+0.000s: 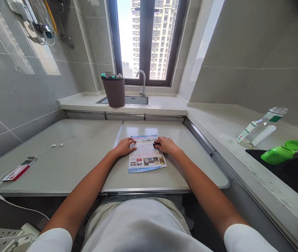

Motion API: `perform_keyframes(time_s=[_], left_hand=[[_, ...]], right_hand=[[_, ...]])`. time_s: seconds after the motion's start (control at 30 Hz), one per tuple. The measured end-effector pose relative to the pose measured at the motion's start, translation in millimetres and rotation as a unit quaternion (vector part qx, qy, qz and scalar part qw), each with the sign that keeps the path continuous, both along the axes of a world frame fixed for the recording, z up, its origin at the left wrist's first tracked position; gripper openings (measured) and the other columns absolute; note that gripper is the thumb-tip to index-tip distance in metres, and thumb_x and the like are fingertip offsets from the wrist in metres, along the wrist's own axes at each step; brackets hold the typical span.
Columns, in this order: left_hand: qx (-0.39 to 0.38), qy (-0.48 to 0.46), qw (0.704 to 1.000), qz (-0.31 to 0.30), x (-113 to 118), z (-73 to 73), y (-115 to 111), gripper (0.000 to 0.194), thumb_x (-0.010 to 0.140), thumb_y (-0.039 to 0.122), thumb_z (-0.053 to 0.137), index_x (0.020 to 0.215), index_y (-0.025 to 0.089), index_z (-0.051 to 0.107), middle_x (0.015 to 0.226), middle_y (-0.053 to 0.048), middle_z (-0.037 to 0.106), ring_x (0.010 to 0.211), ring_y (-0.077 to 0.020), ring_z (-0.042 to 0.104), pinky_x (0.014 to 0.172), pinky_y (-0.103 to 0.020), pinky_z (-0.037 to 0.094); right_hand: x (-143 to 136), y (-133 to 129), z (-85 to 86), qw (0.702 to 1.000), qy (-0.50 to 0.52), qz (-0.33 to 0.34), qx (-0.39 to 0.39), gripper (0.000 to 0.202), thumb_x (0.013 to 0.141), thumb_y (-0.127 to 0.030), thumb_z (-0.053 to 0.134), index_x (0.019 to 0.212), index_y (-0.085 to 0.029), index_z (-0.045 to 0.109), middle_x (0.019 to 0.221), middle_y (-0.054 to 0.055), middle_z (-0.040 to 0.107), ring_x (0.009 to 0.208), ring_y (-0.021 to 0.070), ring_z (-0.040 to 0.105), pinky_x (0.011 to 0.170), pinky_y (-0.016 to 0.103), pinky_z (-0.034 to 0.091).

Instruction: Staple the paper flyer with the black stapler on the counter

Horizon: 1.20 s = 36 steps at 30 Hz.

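Note:
A printed leaflet (146,154) with rows of small pictures near its lower edge lies on the white folding table (191,164). Blue paper edges stick out from under it. My left hand (124,146) rests flat at its left edge, fingers stretched onto the sheet. Over the right edge, my right hand (166,145) is closed around a pen-like thing with a black end (155,144). A thin pale tip shows above that hand, and the fingers hide most of what it holds.
A brown bin (114,91) stands by the sink (137,100) and tap (143,78). On the right ledge are a clear bottle (263,127), a green flip-top container (278,154) and black cloth (293,175). A red-and-white box (19,171) and white cable (44,152) lie left.

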<state>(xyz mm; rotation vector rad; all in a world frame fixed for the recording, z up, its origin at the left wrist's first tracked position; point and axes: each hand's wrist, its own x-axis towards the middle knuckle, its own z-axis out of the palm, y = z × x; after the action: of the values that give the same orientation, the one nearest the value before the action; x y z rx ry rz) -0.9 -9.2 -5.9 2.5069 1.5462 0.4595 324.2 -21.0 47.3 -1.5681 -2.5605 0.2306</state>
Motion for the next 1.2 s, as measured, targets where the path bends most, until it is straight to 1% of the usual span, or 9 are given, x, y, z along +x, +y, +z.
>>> perform_keyframes(time_s=[0.27,0.37,0.43,0.6,0.77,0.83,0.9,1.0,1.2], left_hand=[[0.001,-0.006,1.0,0.0,-1,-0.1,1,0.052,0.094,0.056,0.064,0.137,0.026,0.069,0.151,-0.014,0.057,0.136,-0.0368,0.057,0.12,-0.054,0.041],[0.0,-0.009,1.0,-0.005,-2,0.0,2,0.053,0.094,0.056,0.065,0.137,0.026,0.069,0.151,-0.014,0.057,0.136,-0.0367,0.057,0.119,-0.053,0.042],[0.0,-0.012,1.0,-0.008,-3,0.5,3,0.052,0.093,0.057,0.065,0.136,0.027,0.069,0.151,-0.013,0.058,0.136,-0.0361,0.058,0.119,-0.052,0.043],[0.002,-0.016,1.0,-0.011,-3,2.7,3,0.053,0.094,0.057,0.064,0.136,0.025,0.07,0.149,-0.013,0.058,0.134,-0.0359,0.059,0.119,-0.052,0.044],[0.0,-0.008,0.999,-0.031,-3,5.0,0,0.052,0.095,0.056,0.064,0.138,0.026,0.069,0.15,-0.013,0.057,0.135,-0.0352,0.058,0.12,-0.051,0.043],[-0.002,-0.002,0.999,-0.039,-3,6.2,-1,0.053,0.096,0.057,0.062,0.14,0.027,0.068,0.15,-0.012,0.057,0.135,-0.0359,0.058,0.12,-0.052,0.042],[-0.006,0.003,0.999,-0.044,-2,7.7,-3,0.054,0.096,0.059,0.061,0.141,0.03,0.068,0.148,-0.011,0.058,0.133,-0.0361,0.058,0.119,-0.052,0.042],[-0.013,0.007,0.998,-0.054,-1,10.2,-5,0.052,0.098,0.06,0.058,0.141,0.033,0.069,0.146,-0.01,0.059,0.132,-0.035,0.059,0.119,-0.052,0.041],[-0.01,0.013,0.996,-0.088,5,11.3,-9,0.05,0.1,0.059,0.056,0.144,0.037,0.066,0.15,-0.007,0.058,0.141,-0.0349,0.051,0.121,-0.054,0.038]], right_hand=[[-23,-6,-2.1,0.995,-0.087,0.003,0.044,0.02,0.095,-0.019,0.063,0.107,-0.019,0.08,0.123,0.017,0.073,0.122,0.0339,0.062,0.105,0.045,0.044],[-3,-1,-1.0,0.999,0.013,0.044,0.027,0.029,0.096,-0.025,0.065,0.122,-0.024,0.077,0.128,0.011,0.074,0.123,0.03,0.064,0.105,0.038,0.047],[20,4,0.8,0.993,0.107,0.042,-0.004,0.038,0.095,-0.031,0.068,0.132,-0.03,0.073,0.13,0.006,0.075,0.118,0.0263,0.067,0.099,0.033,0.05],[62,13,3.7,0.993,0.075,-0.089,-0.027,0.032,0.079,-0.03,0.082,0.111,-0.028,0.081,0.107,0.006,0.08,0.098,0.0273,0.073,0.083,0.03,0.052],[63,16,4.0,0.966,0.046,-0.253,0.034,0.028,0.079,-0.028,0.08,0.107,-0.023,0.081,0.107,0.014,0.079,0.099,0.0311,0.074,0.081,0.033,0.052],[60,15,4.9,0.954,0.071,-0.284,0.072,0.026,0.083,-0.029,0.079,0.108,-0.021,0.081,0.107,0.016,0.079,0.102,0.0316,0.073,0.083,0.033,0.052],[54,15,5.8,0.946,0.11,-0.278,0.127,0.025,0.088,-0.03,0.076,0.11,-0.019,0.079,0.109,0.017,0.078,0.11,0.0325,0.07,0.086,0.033,0.051],[39,13,4.6,0.944,0.181,-0.218,0.169,0.027,0.094,-0.036,0.071,0.113,-0.018,0.077,0.112,0.015,0.078,0.113,0.0318,0.069,0.088,0.033,0.051],[-11,1,-14.4,0.974,0.205,-0.07,0.065,0.025,0.087,-0.039,0.079,0.104,-0.021,0.079,0.103,0.008,0.081,0.095,0.0241,0.072,0.08,0.027,0.051]])
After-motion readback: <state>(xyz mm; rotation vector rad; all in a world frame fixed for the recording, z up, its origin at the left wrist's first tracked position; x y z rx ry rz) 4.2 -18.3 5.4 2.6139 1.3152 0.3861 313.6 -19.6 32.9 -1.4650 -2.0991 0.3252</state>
